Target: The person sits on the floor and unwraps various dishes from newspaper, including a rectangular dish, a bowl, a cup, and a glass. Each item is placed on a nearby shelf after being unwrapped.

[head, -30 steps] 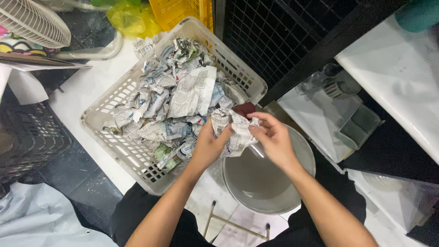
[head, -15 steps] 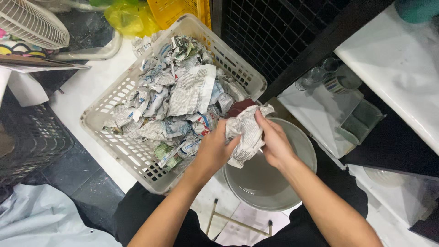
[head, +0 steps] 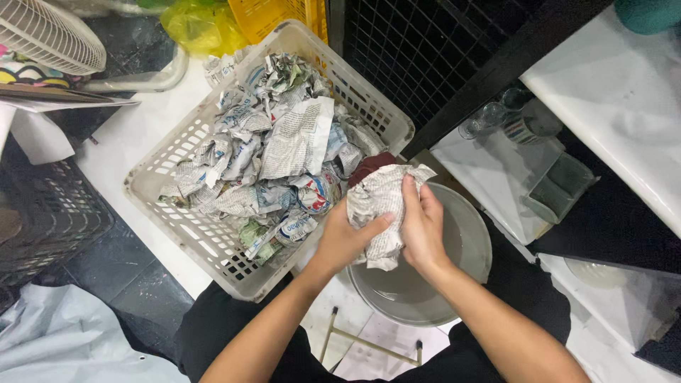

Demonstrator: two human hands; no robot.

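Both hands hold one crumpled newspaper bundle (head: pixel 379 202) over the edge of a grey bowl (head: pixel 464 245). My left hand (head: pixel 340 237) grips its left side with the thumb pressed across the paper. My right hand (head: pixel 423 227) wraps its right side, fingers curled over the top. A dark red object (head: pixel 372 164) shows just behind the bundle. To the left stands a white plastic basket (head: pixel 177 220) filled with several crumpled newspaper bundles (head: pixel 277 156).
A white fan (head: pixel 42 35) and a dark wire basket (head: pixel 42 220) are at the left. Yellow bags (head: pixel 202 25) lie at the top. A black wire grid (head: pixel 418 50), glasses (head: pixel 496 117) on a tray and a white counter (head: pixel 624 99) are at the right.
The bundle has been lifted from the basket's corner and brought over the bowl's rim. Both hands have closed more tightly round it, turning it upright.
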